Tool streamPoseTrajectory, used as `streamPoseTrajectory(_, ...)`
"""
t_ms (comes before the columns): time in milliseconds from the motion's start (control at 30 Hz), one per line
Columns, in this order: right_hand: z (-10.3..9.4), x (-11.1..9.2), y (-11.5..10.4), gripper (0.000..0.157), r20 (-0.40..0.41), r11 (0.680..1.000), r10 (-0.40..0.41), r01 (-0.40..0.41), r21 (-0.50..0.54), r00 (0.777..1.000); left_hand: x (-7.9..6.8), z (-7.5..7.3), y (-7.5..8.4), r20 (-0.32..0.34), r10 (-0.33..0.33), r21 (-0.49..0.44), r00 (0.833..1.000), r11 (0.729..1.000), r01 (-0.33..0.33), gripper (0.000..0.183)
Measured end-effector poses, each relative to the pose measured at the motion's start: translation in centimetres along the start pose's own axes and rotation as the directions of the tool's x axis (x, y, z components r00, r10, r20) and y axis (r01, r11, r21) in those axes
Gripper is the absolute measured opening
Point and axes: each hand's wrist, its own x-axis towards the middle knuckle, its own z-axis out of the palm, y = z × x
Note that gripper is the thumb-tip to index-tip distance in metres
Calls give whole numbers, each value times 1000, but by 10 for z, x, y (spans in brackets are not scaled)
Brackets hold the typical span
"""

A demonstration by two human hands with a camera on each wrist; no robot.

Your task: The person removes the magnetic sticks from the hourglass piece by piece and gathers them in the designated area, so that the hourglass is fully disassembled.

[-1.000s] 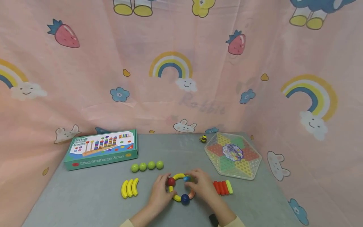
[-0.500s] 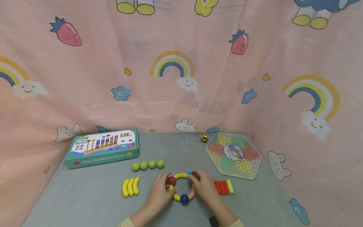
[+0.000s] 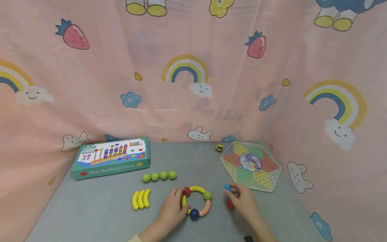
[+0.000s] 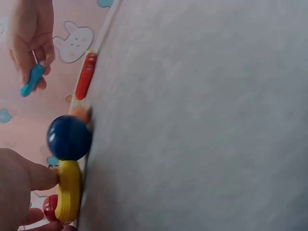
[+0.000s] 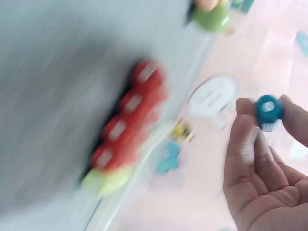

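A ring of curved sticks and balls lies in front of me: red ball [image 3: 186,191], green ball [image 3: 207,195] and navy ball [image 3: 195,214], joined by two yellow sticks and a salmon stick [image 3: 205,209]. My left hand [image 3: 171,209] grips the ring's left side. In the left wrist view its thumb presses the yellow curved stick [image 4: 70,191], with fingers by the red ball. Right of the ring, my right hand [image 3: 245,202] pinches a short blue stick [image 3: 227,187] between thumb and fingertips; its end [image 5: 269,109] faces the right wrist camera.
Red sticks [image 5: 127,115] and a lime stick [image 5: 107,181] lie in a row under my right hand. Several green balls [image 3: 164,175] and yellow curved sticks [image 3: 140,199] sit left. Behind are a green game box [image 3: 112,158], a bee figure [image 3: 219,148] and a hexagonal board [image 3: 251,166].
My right hand has moved right, away from the ring, carrying the blue stick. The green ball, hidden by that hand before, now shows. My left hand stays at the ring's left side.
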Motion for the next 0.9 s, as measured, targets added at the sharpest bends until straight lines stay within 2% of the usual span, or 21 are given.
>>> streamPoseTrajectory(100, -14, 3, 22, 52, -25, 999, 40, -40, 5, 999, -2, 1, 1, 30, -26, -38, 999, 999, 27, 44)
streamPoseTrajectory(167, -22, 5, 36, 51, -38, 997, 70, -71, -24, 997, -2, 1, 2, 35, -26, -56, 999, 998, 28, 42)
streamPoseTrajectory(400, -41, 14, 69, 46, -37, 974, 197, -200, -108, 980, -3, -1, 1, 38, -6, -44, 999, 999, 8, 38)
streamPoseTrajectory(567, -43, 20, 78, 46, -31, 961, 221, -223, -161, 975, -4, 0, -1, 33, 6, -42, 999, 999, -5, 36)
streamPoseTrajectory(733, -38, 25, 78, 40, 21, 943, 258, -247, -221, 966, -6, 2, -4, 38, 14, -40, 999, 999, -13, 38)
streamPoseTrajectory(900, -39, 27, 78, 39, 56, 943, 260, -241, -231, 964, -7, 2, -5, 57, -1, -66, 998, 998, 4, 43)
